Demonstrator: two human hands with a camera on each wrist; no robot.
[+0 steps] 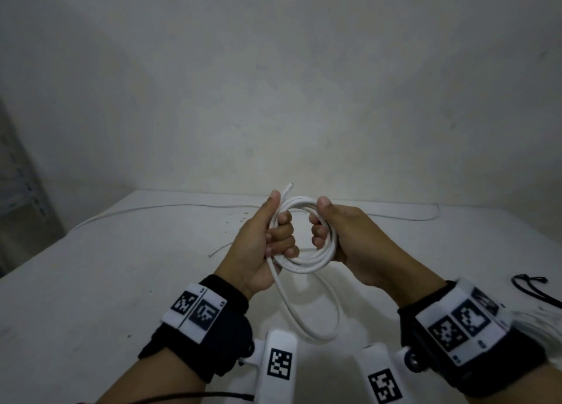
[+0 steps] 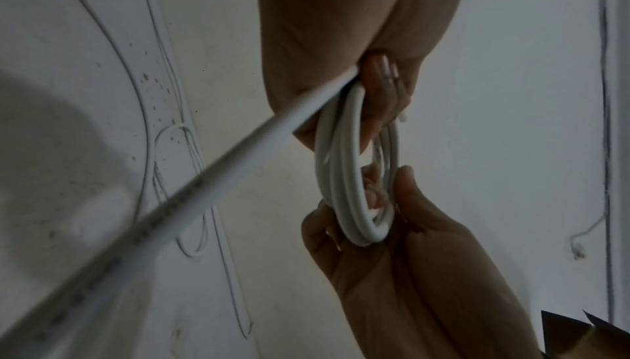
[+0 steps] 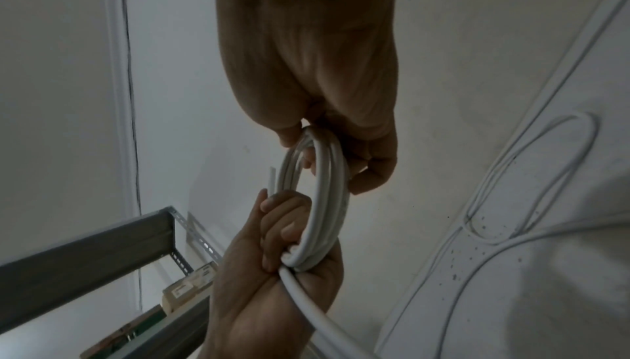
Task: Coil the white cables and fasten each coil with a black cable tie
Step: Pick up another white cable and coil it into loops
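Note:
Above the table I hold a white cable coil (image 1: 305, 262) of several turns between both hands. My left hand (image 1: 264, 236) grips its left side, thumb up along the strands, and the cut cable end (image 1: 288, 188) sticks up past the thumb. My right hand (image 1: 333, 236) grips the right side, fingers curled through the ring. A loose loop (image 1: 319, 332) of the same cable hangs toward me below the coil. In the left wrist view the coil (image 2: 344, 176) shows edge-on. The right wrist view shows the coil (image 3: 324, 203) with the left hand (image 3: 272, 284) below. Black cable ties (image 1: 529, 285) lie right.
The white table (image 1: 121, 282) stands against a pale wall. A thin white cable (image 1: 182, 206) runs along its far side. A short wire piece (image 1: 219, 250) lies left of my hands. A blurred white bundle (image 1: 541, 315) sits by my right wrist. Grey metal shelving (image 3: 85, 257) stands left.

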